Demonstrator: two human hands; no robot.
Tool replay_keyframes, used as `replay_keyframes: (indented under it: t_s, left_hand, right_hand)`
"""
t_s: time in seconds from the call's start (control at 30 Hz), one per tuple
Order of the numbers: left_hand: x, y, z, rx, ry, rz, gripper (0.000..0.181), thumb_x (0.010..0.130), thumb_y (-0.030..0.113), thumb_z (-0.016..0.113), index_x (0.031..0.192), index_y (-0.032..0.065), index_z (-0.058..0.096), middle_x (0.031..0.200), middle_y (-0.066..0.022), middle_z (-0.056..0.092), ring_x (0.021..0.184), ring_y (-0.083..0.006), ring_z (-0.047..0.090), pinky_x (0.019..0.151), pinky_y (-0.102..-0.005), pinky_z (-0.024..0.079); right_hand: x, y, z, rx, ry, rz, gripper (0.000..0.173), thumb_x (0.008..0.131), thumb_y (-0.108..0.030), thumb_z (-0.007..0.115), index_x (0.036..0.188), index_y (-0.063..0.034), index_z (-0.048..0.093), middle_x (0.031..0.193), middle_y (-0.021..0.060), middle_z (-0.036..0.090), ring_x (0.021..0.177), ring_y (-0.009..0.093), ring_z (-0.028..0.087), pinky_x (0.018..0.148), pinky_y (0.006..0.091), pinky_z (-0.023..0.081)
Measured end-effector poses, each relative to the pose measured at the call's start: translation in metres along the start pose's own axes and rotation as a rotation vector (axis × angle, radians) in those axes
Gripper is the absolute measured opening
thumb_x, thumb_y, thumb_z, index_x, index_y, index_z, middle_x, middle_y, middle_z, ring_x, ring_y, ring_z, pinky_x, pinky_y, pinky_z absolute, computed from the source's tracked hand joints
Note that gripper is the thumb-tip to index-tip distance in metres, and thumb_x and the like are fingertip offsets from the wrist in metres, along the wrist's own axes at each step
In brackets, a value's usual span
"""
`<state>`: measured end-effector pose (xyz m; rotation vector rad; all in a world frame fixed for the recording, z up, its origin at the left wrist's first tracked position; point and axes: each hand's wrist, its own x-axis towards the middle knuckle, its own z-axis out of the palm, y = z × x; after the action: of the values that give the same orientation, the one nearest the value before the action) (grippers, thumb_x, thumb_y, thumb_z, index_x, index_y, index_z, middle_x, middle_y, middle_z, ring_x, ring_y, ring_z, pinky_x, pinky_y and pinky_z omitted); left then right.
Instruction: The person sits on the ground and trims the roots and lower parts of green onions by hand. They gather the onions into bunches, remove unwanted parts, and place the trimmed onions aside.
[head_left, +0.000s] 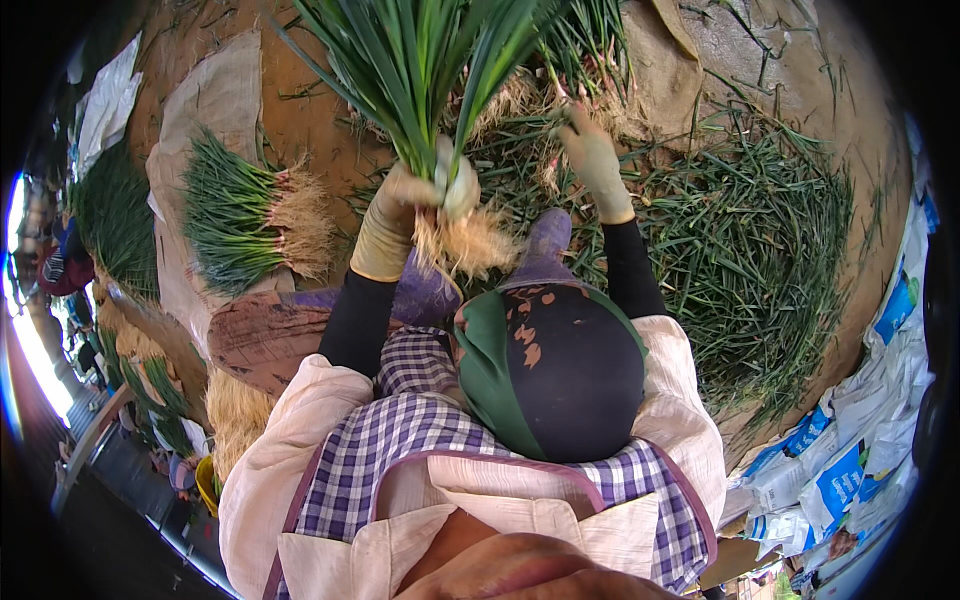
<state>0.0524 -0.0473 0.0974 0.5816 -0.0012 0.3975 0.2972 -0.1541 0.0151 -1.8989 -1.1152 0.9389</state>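
Note:
My left hand (420, 187), in a pale glove, grips a bunch of long-leaved green allium plants (427, 90) just above the roots. The leaves point away from me and the pale roots (472, 241) hang towards my boots. My right hand (592, 156), gloved too and slightly blurred, has its fingers apart beside the root ends of more allium plants (592, 64) on the ground. Whether its fingertips touch them cannot be told. Below that hand, cut leaves and a few loose rooted stems (551, 174) litter the floor.
A large heap of green leaf trimmings (757, 262) spreads to my right. At left, bundled allium plants (251, 217) lie on a woven sack (202, 97). Purple boots (551, 236) stand before me. Printed plastic sacks (832, 480) line the right edge; another person (64, 259) is far left.

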Motion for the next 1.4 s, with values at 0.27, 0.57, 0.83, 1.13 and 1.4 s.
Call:
replay_keyframes:
  t_s: [0.27, 0.57, 0.83, 1.13, 1.4]
  left_hand:
    - [0.021, -0.026, -0.077, -0.235, 0.665, -0.228, 0.035, 0.085, 0.002, 0.060, 0.116, -0.0123, 0.056, 0.107, -0.0180, 0.063, 0.085, -0.0218, 0.066, 0.080, -0.0319, 0.057]
    - [0.011, -0.064, -0.052, 0.159, 0.684, -0.298, 0.032, 0.083, 0.002, 0.062, 0.113, -0.0090, 0.062, 0.086, -0.0132, 0.067, 0.067, -0.0178, 0.063, 0.060, -0.0256, 0.051]
    - [0.006, -0.087, -0.040, 0.269, 0.794, -0.378, 0.020, 0.078, 0.000, 0.066, 0.097, -0.0066, 0.064, 0.078, -0.0130, 0.066, 0.062, -0.0185, 0.063, 0.057, -0.0277, 0.051]
    - [0.007, -0.041, -0.034, 0.217, 0.573, -0.086, 0.030, 0.076, 0.001, 0.063, 0.106, -0.0046, 0.061, 0.099, -0.0165, 0.066, 0.082, -0.0239, 0.068, 0.073, -0.0339, 0.058]
    - [0.010, -0.067, -0.075, -0.334, 0.525, -0.198, 0.030, 0.086, 0.007, 0.065, 0.113, -0.0011, 0.055, 0.093, -0.0092, 0.062, 0.086, -0.0226, 0.064, 0.075, -0.0347, 0.055]
  right_hand:
    - [0.033, 0.005, 0.025, -0.172, 0.143, -0.012, 0.026, 0.093, -0.029, 0.057, 0.105, -0.0073, 0.063, 0.077, 0.0109, 0.064, 0.063, 0.022, 0.060, 0.058, 0.0350, 0.047]
    - [-0.033, -0.007, 0.031, 0.361, -0.198, 0.373, 0.022, 0.094, -0.017, 0.054, 0.106, -0.0004, 0.063, 0.086, 0.0049, 0.062, 0.081, 0.013, 0.060, 0.073, 0.0272, 0.049]
    - [-0.004, 0.007, 0.075, 0.363, 0.056, 0.085, 0.019, 0.092, -0.014, 0.054, 0.099, 0.0012, 0.062, 0.085, 0.0112, 0.063, 0.076, 0.021, 0.063, 0.071, 0.0310, 0.050]
    - [-0.041, 0.040, 0.020, -0.106, -0.751, -0.081, 0.035, 0.091, -0.035, 0.054, 0.115, -0.0103, 0.063, 0.105, 0.0168, 0.066, 0.097, 0.031, 0.063, 0.088, 0.0393, 0.048]
    - [0.045, 0.043, -0.019, -0.683, 0.208, 0.116, 0.045, 0.086, -0.031, 0.061, 0.127, -0.0134, 0.056, 0.093, 0.0162, 0.069, 0.085, 0.033, 0.066, 0.073, 0.0405, 0.051]
